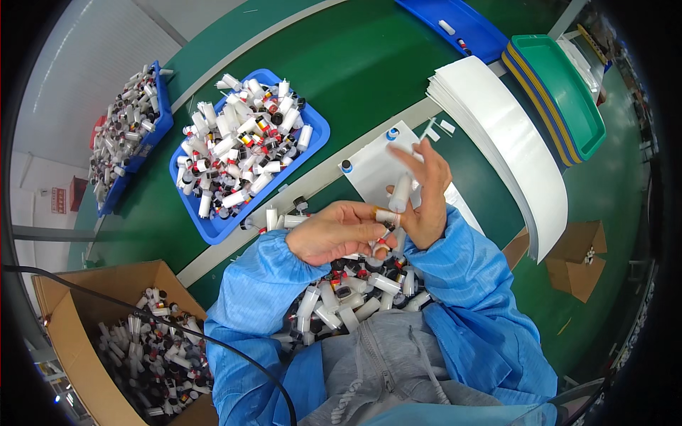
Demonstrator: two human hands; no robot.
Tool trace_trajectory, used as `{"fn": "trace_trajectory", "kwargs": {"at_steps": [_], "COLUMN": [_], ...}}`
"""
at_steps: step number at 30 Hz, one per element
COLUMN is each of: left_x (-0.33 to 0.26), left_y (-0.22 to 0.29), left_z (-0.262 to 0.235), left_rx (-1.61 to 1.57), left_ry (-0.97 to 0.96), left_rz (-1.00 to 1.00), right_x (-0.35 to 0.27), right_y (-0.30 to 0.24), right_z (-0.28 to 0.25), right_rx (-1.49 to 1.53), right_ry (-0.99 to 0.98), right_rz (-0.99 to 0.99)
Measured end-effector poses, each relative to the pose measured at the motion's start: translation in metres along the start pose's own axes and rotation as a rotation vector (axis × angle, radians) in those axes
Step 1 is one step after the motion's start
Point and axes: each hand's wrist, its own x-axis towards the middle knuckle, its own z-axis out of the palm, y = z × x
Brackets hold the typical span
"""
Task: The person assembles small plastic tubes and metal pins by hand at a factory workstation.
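In front of my chest my two hands are close together. My left hand [337, 231] is closed, its fingertips pinching a small white cylinder [386, 216]; a small part with red and black on it shows just below, partly covered by fingers. My right hand [428, 195] has its index finger stretched up, a little smeared by motion. A translucent white plastic cylinder [401, 192] stands against its fingers, held there. Under both hands a heap of similar white cylinders [383, 284], some with black, red or yellow ends, lies against my lap.
Blue trays [323, 131] piled with such cylinders stand at the left. A cardboard box [71, 341] at lower left holds more; a black cable [234, 348] crosses before it. White sheets [508, 135], stacked trays [561, 92], blue-capped pieces [347, 166] and another box [579, 270] are on the right.
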Motion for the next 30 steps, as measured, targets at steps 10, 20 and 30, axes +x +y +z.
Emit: {"fn": "trace_trajectory", "kwargs": {"at_steps": [10,20,30], "left_x": [0.006,0.008,0.013], "left_y": [-0.002,-0.007,-0.018], "left_z": [0.001,0.002,-0.001], "left_rx": [-0.031,0.263,0.733], "left_ry": [0.178,0.294,0.329], "left_rz": [0.399,0.434,0.676], "right_x": [-0.008,-0.012,-0.010], "right_y": [0.015,-0.001,-0.006], "right_z": [0.006,0.008,0.017], "right_rx": [1.589,1.643,1.394], "right_ry": [0.153,-0.034,0.021], "right_rz": [0.576,0.702,0.679]}}
